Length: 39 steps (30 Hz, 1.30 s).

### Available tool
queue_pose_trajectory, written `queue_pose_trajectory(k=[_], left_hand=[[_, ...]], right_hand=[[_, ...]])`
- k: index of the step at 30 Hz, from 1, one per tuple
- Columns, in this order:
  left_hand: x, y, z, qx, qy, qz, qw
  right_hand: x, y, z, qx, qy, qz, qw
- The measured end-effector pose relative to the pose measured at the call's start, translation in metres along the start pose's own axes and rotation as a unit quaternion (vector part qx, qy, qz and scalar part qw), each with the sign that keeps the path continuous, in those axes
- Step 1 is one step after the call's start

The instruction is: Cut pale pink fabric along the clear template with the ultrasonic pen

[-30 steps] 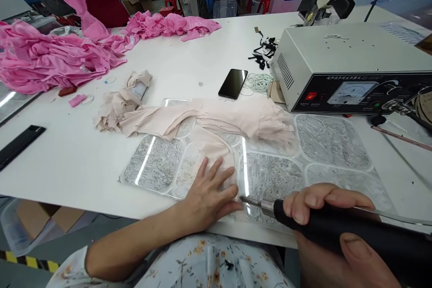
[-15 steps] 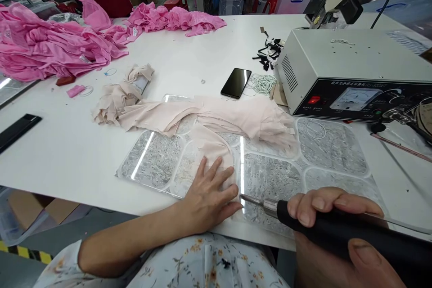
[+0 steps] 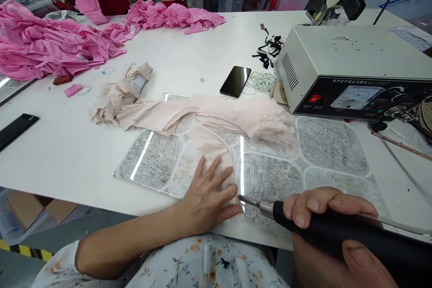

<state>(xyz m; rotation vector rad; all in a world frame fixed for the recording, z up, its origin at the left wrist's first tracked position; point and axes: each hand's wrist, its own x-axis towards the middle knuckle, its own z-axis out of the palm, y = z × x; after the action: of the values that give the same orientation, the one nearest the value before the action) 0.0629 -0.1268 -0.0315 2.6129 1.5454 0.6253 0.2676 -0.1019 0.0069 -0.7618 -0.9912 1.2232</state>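
My left hand [image 3: 209, 195] lies flat with fingers spread, pressing a pale beige fabric piece [image 3: 213, 141] onto a clear-topped, grey-patterned mat [image 3: 273, 173]. Wrapped in my right hand [image 3: 313, 252] is the black handle of a handheld ultrasonic welder [image 3: 388, 234]. Its thin metal tip points left, close beside my left thumb and index finger, by the fabric's right edge; whether it touches the cloth I cannot tell. Just beyond, a stack of beige fabric pieces [image 3: 245, 114] lies across the mat, and a bunched beige bundle [image 3: 114, 99] sits to its left.
On the right stands a grey machine box [image 3: 351, 58] with a meter and red switch. A phone [image 3: 235, 82], coiled pale cord [image 3: 263, 82] and black scraps [image 3: 270, 49] lie beside it. Pink garments [image 3: 50, 45] fill the far left. A black object [image 3: 16, 130] rests at the left.
The welder's tip has shifted very slightly left along with my right hand. My left hand stays in place on the fabric. The whole view has moved a little.
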Motion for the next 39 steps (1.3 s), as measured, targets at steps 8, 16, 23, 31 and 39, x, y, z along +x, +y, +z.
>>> queue_pose_trajectory(k=[8, 16, 23, 31, 39], left_hand=[[-0.001, -0.001, 0.002, -0.008, 0.014, -0.001, 1.0], [-0.001, -0.001, 0.002, -0.006, 0.018, -0.001, 1.0], [-0.001, -0.001, 0.003, -0.003, 0.005, -0.005, 1.0], [0.0, -0.001, 0.003, 0.003, 0.015, 0.001, 1.0], [-0.003, -0.003, 0.004, -0.009, 0.017, 0.0, 1.0]], right_hand=[[0.001, 0.003, -0.005, 0.033, -0.055, -0.014, 0.998], [0.0, -0.001, -0.003, 0.05, -0.06, -0.015, 0.997], [0.002, 0.003, -0.001, 0.049, -0.073, -0.024, 0.996], [0.003, 0.003, -0.001, 0.047, -0.078, -0.021, 0.996], [0.006, 0.001, 0.005, 0.018, -0.086, -0.047, 0.995]])
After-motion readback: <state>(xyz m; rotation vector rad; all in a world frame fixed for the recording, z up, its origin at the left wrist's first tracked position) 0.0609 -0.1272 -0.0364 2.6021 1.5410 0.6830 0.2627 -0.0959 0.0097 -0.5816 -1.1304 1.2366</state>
